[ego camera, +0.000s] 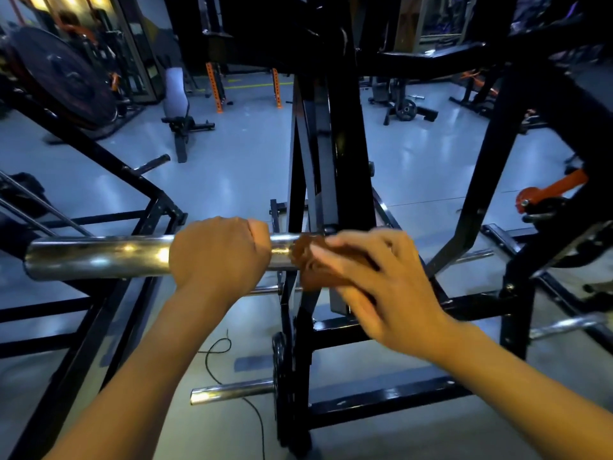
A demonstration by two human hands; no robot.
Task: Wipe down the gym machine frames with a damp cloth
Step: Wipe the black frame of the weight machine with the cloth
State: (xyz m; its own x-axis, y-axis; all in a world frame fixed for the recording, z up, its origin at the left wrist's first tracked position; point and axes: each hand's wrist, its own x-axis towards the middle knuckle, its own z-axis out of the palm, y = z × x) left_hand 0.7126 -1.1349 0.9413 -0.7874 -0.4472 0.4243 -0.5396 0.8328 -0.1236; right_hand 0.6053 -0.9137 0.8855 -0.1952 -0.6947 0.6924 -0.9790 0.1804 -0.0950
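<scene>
Left hand [219,255] is wrapped around a chrome plate-loading sleeve [99,257], fingers curled over the top, grasping it firmly; the sleeve runs out sideways past the outer side of that hand to its open end. Right hand [381,283] is motion-blurred, fingers spread and fairly straight, pressing a brown cloth [315,263] against the same sleeve just beside the left hand, where the sleeve meets the black upright frame [335,154]. The cloth is bunched around the bar and hangs a little beneath it, mostly under the right palm and fingers; the two hands are close but not touching. Whether the right thumb hooks under the cloth cannot be told, blur hides it. Below the hands, a shorter chrome peg [232,390] sticks out from the lower black frame, and a thin black cable [215,356] loops on the grey floor [238,167]. Beyond the left hand, an angled black frame rail with a large weight plate [63,78] high up. Beyond the right hand, more black frame and an orange lever [550,190]. Farther off past both hands, an adjustable bench [177,101] and orange rack uprights [214,86].
</scene>
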